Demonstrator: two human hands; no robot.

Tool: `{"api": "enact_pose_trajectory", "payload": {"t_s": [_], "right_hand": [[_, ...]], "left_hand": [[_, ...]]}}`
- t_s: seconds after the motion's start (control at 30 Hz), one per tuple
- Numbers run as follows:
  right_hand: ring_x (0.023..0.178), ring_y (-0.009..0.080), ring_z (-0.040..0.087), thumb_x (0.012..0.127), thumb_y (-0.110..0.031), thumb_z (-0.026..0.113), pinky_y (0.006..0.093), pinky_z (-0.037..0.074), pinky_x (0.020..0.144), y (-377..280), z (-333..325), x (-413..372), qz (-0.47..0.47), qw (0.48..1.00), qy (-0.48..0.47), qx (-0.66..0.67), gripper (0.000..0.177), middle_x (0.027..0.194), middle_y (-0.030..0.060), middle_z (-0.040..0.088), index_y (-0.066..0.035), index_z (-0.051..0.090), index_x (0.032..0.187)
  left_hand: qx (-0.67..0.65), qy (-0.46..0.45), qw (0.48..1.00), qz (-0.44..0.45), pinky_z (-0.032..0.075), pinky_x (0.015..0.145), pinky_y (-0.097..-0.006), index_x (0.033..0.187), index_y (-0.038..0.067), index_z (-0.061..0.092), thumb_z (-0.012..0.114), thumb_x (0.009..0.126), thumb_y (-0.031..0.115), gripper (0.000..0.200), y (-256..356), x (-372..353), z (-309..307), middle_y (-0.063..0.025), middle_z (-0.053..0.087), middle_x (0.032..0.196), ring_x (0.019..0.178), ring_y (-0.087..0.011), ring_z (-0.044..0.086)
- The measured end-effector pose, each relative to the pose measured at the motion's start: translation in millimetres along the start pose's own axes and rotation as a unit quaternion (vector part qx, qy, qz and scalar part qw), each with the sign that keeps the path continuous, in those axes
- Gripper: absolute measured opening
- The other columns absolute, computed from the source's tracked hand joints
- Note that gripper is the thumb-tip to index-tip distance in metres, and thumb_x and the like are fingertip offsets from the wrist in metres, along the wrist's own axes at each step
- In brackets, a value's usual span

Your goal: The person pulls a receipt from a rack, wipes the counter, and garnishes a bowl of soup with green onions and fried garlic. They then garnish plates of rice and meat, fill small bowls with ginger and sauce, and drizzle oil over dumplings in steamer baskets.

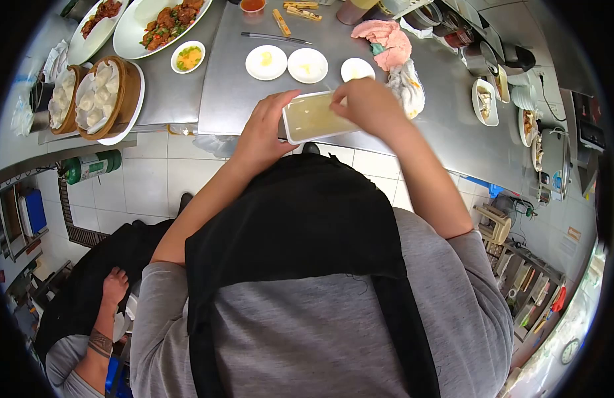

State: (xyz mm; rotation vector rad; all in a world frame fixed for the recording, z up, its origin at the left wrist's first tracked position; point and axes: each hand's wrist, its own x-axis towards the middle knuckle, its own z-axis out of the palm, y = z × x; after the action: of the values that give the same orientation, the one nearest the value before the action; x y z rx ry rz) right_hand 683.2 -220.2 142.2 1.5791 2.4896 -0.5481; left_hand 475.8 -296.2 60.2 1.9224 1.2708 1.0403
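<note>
My left hand point(267, 127) grips the left end of a white rectangular container point(286, 125) with pale yellowish contents. The container is held at the table's near edge. Over its right end is my right hand point(370, 105), with bent fingers closed together; what they hold, if anything, is hidden. Just beyond the container are three small white dishes. The left dish point(266, 63) and the middle dish point(307, 64) have a little pale yellow stuff in them. The right dish point(357, 69) is partly covered by my right hand.
Bamboo steamers of dumplings point(98, 99) and plates of cooked food point(171, 26) stand at the left. A pen point(275, 38), clothespins point(281, 22), a pink cloth point(386, 43) and a white cloth point(406, 89) lie on the metal table point(220, 86). Another person's hand point(115, 285) is at lower left.
</note>
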Motion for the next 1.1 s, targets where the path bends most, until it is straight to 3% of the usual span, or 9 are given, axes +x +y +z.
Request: {"api": "enact_pose_trajectory", "payload": {"t_s": [0.13,0.23,0.33,0.4,0.63,0.83,0.9,1.0,1.1], "right_hand": [[0.081,0.0290,0.068,0.080,-0.034,0.070,0.0420,0.054,0.072,-21,32,0,0.049,0.993,-0.040,-0.104,0.025,0.087,0.0127,0.069,-0.013,0.073,0.093],[0.082,0.0283,0.068,0.079,-0.033,0.070,0.0422,0.054,0.072,-18,42,5,0.069,0.993,-0.047,-0.087,0.024,0.085,0.0119,0.069,-0.013,0.072,0.092],[0.082,0.0302,0.070,0.077,-0.023,0.068,0.0409,0.056,0.070,-10,45,6,0.032,0.998,-0.018,-0.041,0.022,0.087,0.0146,0.071,-0.005,0.073,0.088],[0.081,0.0268,0.068,0.079,-0.029,0.069,0.0405,0.054,0.070,-12,43,6,0.050,0.997,-0.048,-0.029,0.018,0.085,0.0086,0.070,-0.016,0.074,0.090],[0.078,0.0258,0.067,0.079,-0.029,0.069,0.0394,0.053,0.069,-8,38,4,0.018,0.998,-0.049,0.029,0.017,0.083,0.0075,0.070,-0.015,0.075,0.086],[0.077,0.0246,0.066,0.078,-0.030,0.073,0.0375,0.051,0.067,-2,-5,-14,0.004,0.991,-0.012,0.133,0.021,0.081,0.0098,0.069,-0.011,0.074,0.087],[0.073,0.0208,0.064,0.079,-0.030,0.074,0.0348,0.049,0.065,8,-24,-22,0.063,0.972,0.010,0.228,0.022,0.078,0.0086,0.067,-0.010,0.074,0.089],[0.072,0.0185,0.063,0.080,-0.029,0.074,0.0322,0.048,0.065,28,-46,-19,0.129,0.954,0.029,0.270,0.023,0.078,0.0086,0.067,-0.008,0.074,0.091],[0.073,0.0198,0.064,0.081,-0.030,0.072,0.0328,0.049,0.067,56,-31,3,0.103,0.972,0.096,0.188,0.025,0.079,0.0092,0.068,-0.007,0.074,0.092]], "left_hand": [[0.007,-0.010,1.000,0.023,0.046,0.097,-0.0412,0.134,0.011,0.045,0.082,0.060,0.003,0.084,9,3,4,-0.0137,0.054,0.126,0.116,-0.0345,0.052],[0.014,0.007,0.999,0.033,0.046,0.095,-0.0413,0.134,0.011,0.045,0.082,0.059,0.003,0.084,8,5,5,-0.0132,0.055,0.125,0.114,-0.0345,0.053],[0.017,0.003,1.000,0.022,0.047,0.094,-0.0416,0.134,0.011,0.046,0.082,0.059,0.003,0.084,12,7,5,-0.0133,0.055,0.123,0.112,-0.0344,0.053],[0.017,0.006,0.999,0.031,0.047,0.094,-0.0416,0.134,0.011,0.046,0.082,0.059,0.003,0.084,13,7,5,-0.0135,0.055,0.123,0.112,-0.0344,0.053],[0.028,0.018,0.998,0.046,0.047,0.093,-0.0418,0.133,0.010,0.046,0.083,0.058,0.003,0.083,13,7,4,-0.0139,0.056,0.121,0.111,-0.0348,0.053],[0.015,0.039,0.999,0.014,0.046,0.095,-0.0396,0.132,0.007,0.046,0.085,0.061,0.007,0.082,3,8,5,-0.0137,0.056,0.122,0.112,-0.0332,0.055],[0.008,0.033,0.999,-0.003,0.046,0.095,-0.0393,0.132,0.006,0.046,0.085,0.062,0.008,0.081,6,9,3,-0.0136,0.056,0.122,0.112,-0.0327,0.055],[0.001,0.017,1.000,-0.025,0.046,0.095,-0.0389,0.132,0.006,0.045,0.086,0.063,0.010,0.080,6,7,0,-0.0135,0.056,0.123,0.113,-0.0319,0.056],[-0.008,-0.006,0.999,-0.034,0.046,0.096,-0.0388,0.133,0.006,0.045,0.086,0.064,0.011,0.081,7,4,-1,-0.0138,0.055,0.124,0.114,-0.0318,0.055]]}}
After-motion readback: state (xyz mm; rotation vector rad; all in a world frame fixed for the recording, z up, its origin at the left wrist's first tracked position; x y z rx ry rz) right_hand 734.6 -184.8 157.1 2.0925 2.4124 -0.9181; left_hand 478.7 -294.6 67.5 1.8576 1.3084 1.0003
